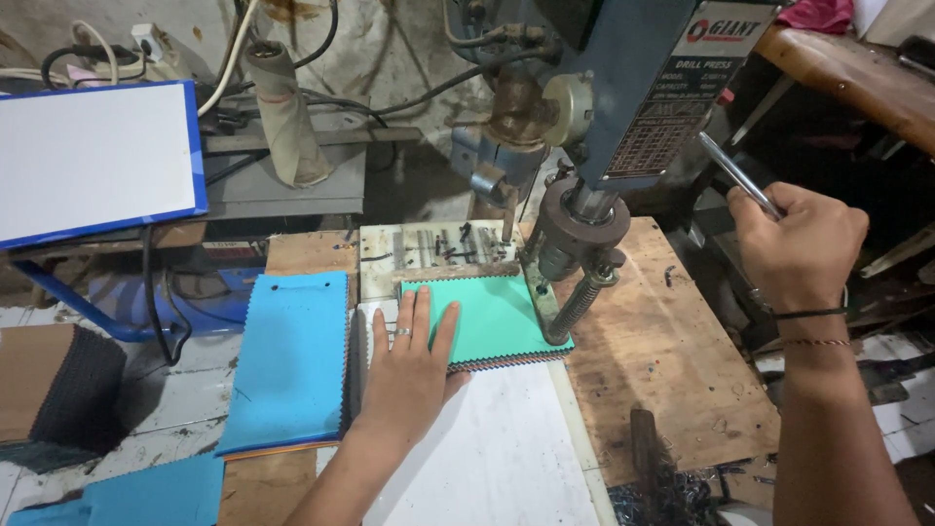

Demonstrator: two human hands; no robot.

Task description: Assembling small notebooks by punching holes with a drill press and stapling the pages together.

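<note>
The left hand [409,375] lies flat, fingers [421,314] spread out, pressing on the green stack of cloth [497,317]. The stack sits on the tabletop [672,370], right under the drill [575,229]. The right hand [799,248] is closed around the metal handle [740,175], off to the right.

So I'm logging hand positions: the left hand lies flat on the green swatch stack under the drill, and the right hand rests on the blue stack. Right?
Not quite. The head view shows the left hand flat on the green swatch stack, but the right hand grips the drill press's metal lever, not the blue stack.
</note>
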